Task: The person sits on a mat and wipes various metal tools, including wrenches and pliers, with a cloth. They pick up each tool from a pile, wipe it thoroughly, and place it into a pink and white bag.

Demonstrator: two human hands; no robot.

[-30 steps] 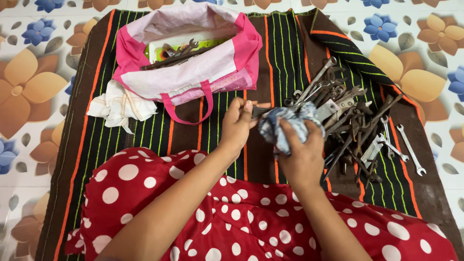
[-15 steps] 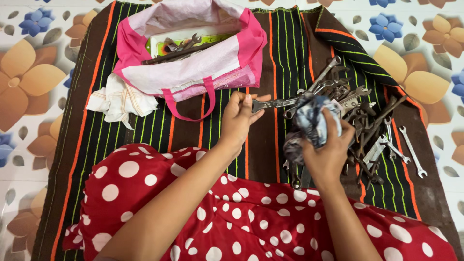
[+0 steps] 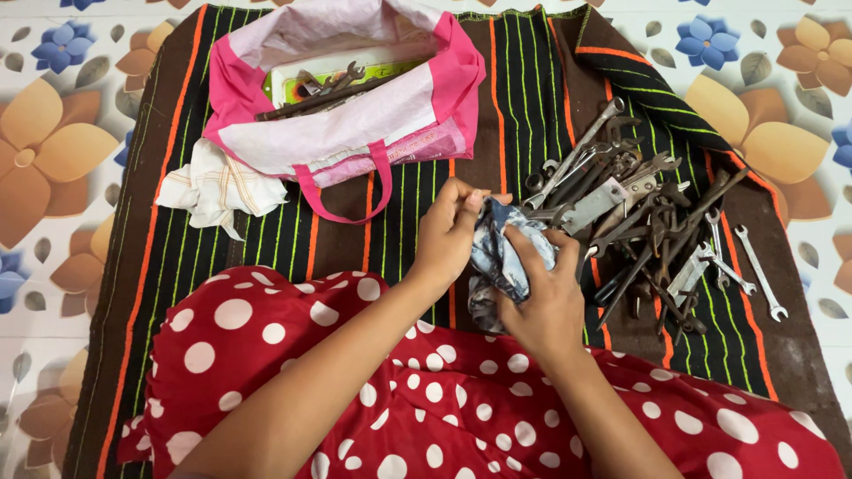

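Note:
My left hand (image 3: pixel 446 238) pinches the near end of a metal wrench, which is almost wholly hidden under a blue-grey cloth (image 3: pixel 499 255). My right hand (image 3: pixel 543 300) grips that cloth and presses it around the tool, right next to my left fingers. Both hands hover over a dark striped blanket (image 3: pixel 524 98), just in front of my lap in a red polka-dot garment (image 3: pixel 426 399). A heap of several dark and silver wrenches (image 3: pixel 643 222) lies just right of my hands.
A pink and white bag (image 3: pixel 355 115) stands open at the back with a few tools (image 3: pixel 324 89) inside. A crumpled white cloth (image 3: pixel 217 188) lies by its left corner. Floral-patterned floor (image 3: pixel 53 160) surrounds the blanket.
My right hand has slid the cloth back left along the wrench, from near the pile to right against my left hand. The bare shaft seen before is now covered.

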